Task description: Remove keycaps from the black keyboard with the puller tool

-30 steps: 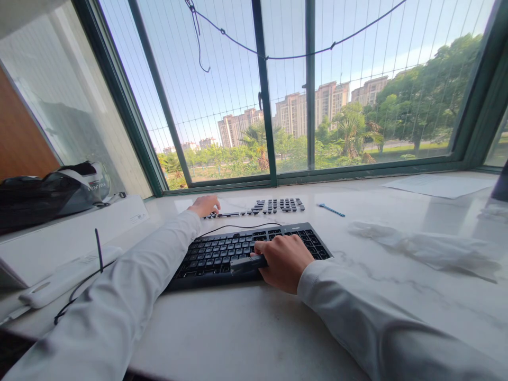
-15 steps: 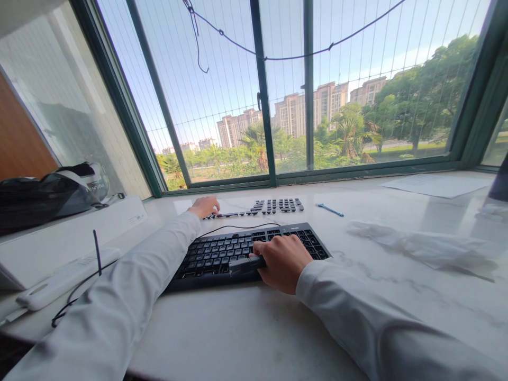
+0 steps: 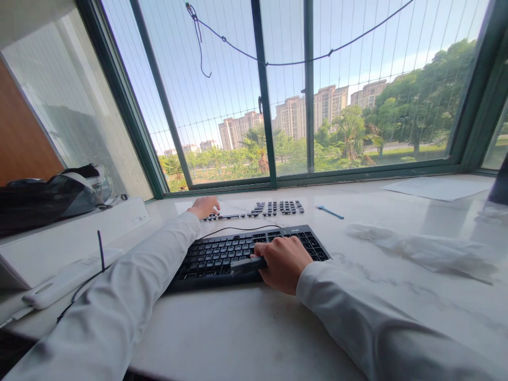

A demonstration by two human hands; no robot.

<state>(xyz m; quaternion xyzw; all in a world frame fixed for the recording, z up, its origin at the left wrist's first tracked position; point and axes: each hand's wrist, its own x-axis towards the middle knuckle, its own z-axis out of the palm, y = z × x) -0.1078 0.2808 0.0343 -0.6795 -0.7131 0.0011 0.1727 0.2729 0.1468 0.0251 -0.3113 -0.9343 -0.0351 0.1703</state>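
A black keyboard lies on the white marble-patterned surface, many of its key positions without caps. My right hand is closed around a short dark tool that looks like a brush. Its pale-edged end points left, over the lower rows of the keyboard. Beyond the keyboard, my left hand reaches to the left end of the laid-out keycaps. Its fingers curl down, closed at a dark keycap; the fingertips are partly hidden.
Right of the keycaps lies a thin blue tool. A crumpled translucent plastic bag and a paper sheet are farther right. At left are a white box, a black bag and a white power strip.
The camera view has shifted slightly, so the scene sits a little lower. Both hands stay at nearly the same places, the right one still holding the dark brush-like tool.
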